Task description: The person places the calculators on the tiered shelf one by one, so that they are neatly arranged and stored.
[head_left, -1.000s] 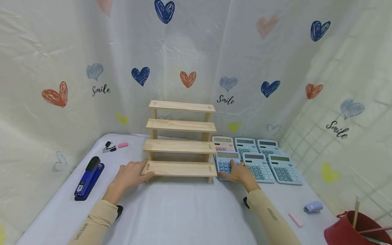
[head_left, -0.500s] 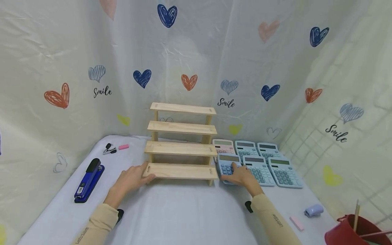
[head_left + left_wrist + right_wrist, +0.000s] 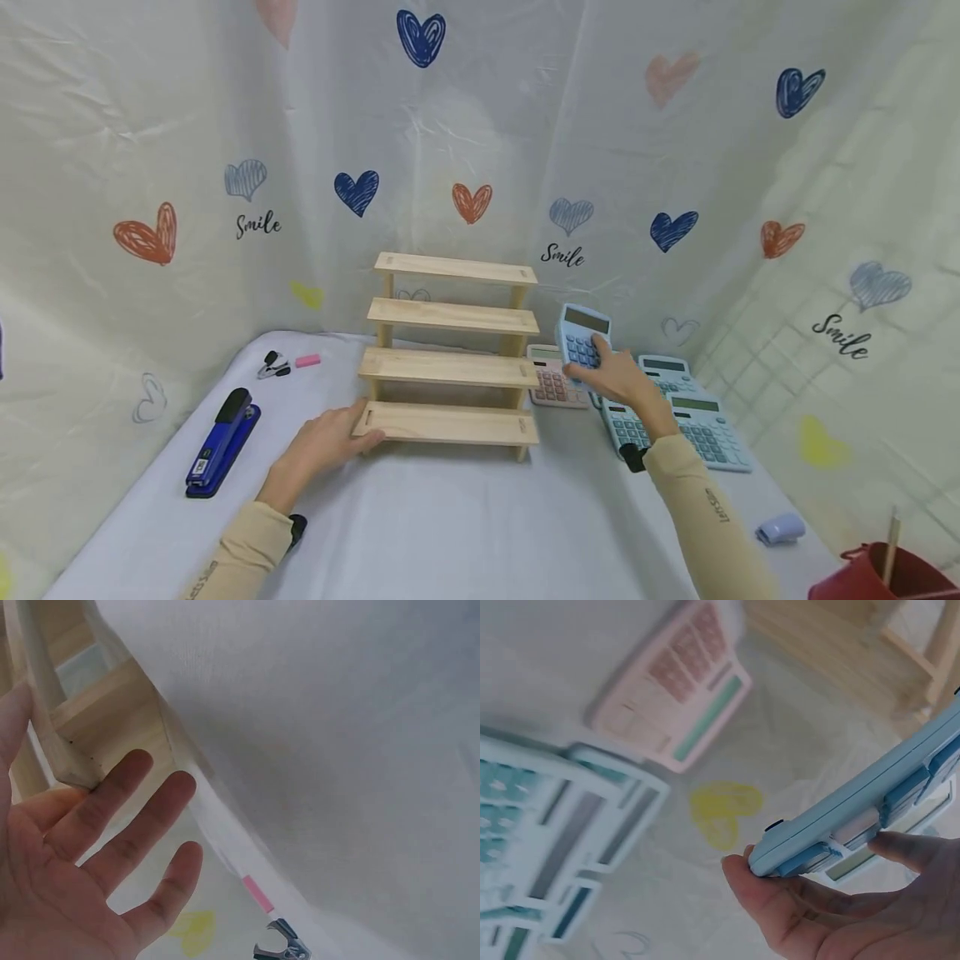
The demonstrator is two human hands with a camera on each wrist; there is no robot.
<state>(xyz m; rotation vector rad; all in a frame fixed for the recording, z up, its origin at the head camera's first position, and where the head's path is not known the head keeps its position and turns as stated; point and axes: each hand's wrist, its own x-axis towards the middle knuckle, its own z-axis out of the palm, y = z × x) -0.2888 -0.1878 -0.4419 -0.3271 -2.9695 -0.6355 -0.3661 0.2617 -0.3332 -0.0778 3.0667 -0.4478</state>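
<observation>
A light blue calculator (image 3: 583,321) is held up off the table in my right hand (image 3: 626,387), its thumb and fingers gripping the lower part. Its edge and keys show in the right wrist view (image 3: 855,793). My left hand (image 3: 318,446) pinches the left end of the lowest board of a stepped wooden shelf (image 3: 450,423) between thumb and index finger. In the left wrist view the other fingers (image 3: 146,832) stretch out beside the wood. Behind the raised calculator lies a pink calculator (image 3: 553,387), and several light blue calculators (image 3: 712,433) lie on the right.
A blue stapler (image 3: 219,450), a staple remover (image 3: 272,365) and a pink eraser (image 3: 307,361) lie on the left. On the right are a small lavender object (image 3: 780,529) and a red bucket (image 3: 855,579) with sticks. A heart-printed curtain (image 3: 480,125) hangs behind the white-covered table (image 3: 435,525).
My right hand has lifted the light blue calculator from the front row, up and slightly right, uncovering the pink one. The left hand stays at the shelf's end.
</observation>
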